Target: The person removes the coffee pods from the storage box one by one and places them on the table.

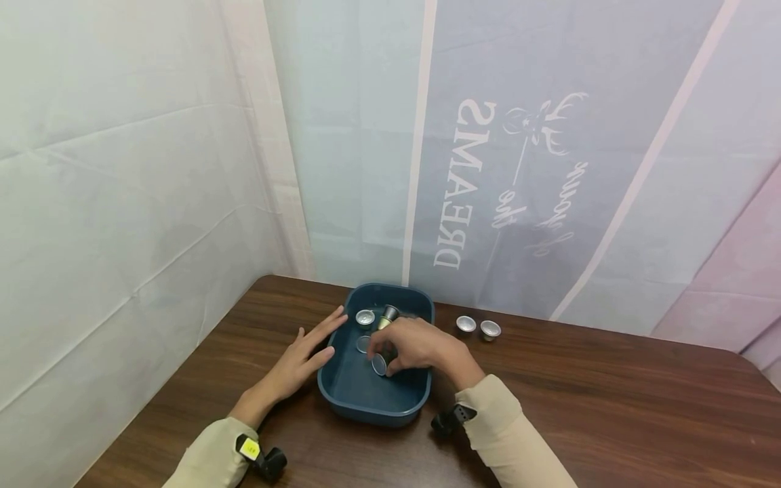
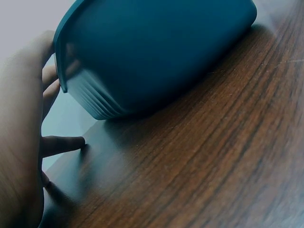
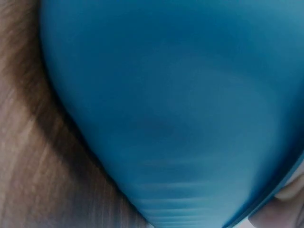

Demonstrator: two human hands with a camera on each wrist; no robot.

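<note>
A dark blue plastic bin [image 1: 360, 400] stands on the table, and several coffee capsules lie inside it. My right hand [image 1: 417, 343] reaches over the bin's right side and pinches a coffee capsule [image 1: 379, 365], its silver lid facing left. Close to those fingers lie another capsule [image 1: 363, 344] and one with a dark and gold body [image 1: 390, 314], partly covered by the hand. Farther back in the bin is a silver-lidded capsule [image 1: 365, 318]. At the left rim, my left hand [image 1: 294, 368] has its fingers spread, with thumb and fingers against the bin in the left wrist view.
Two silver-lidded capsules, one [image 1: 466, 324] beside the other [image 1: 490, 330], sit on the wooden table [image 1: 610, 407] to the right of the bin. A printed cloth [image 1: 518, 169] hangs behind the table, and a pale cloth [image 1: 134, 203] hangs at the left.
</note>
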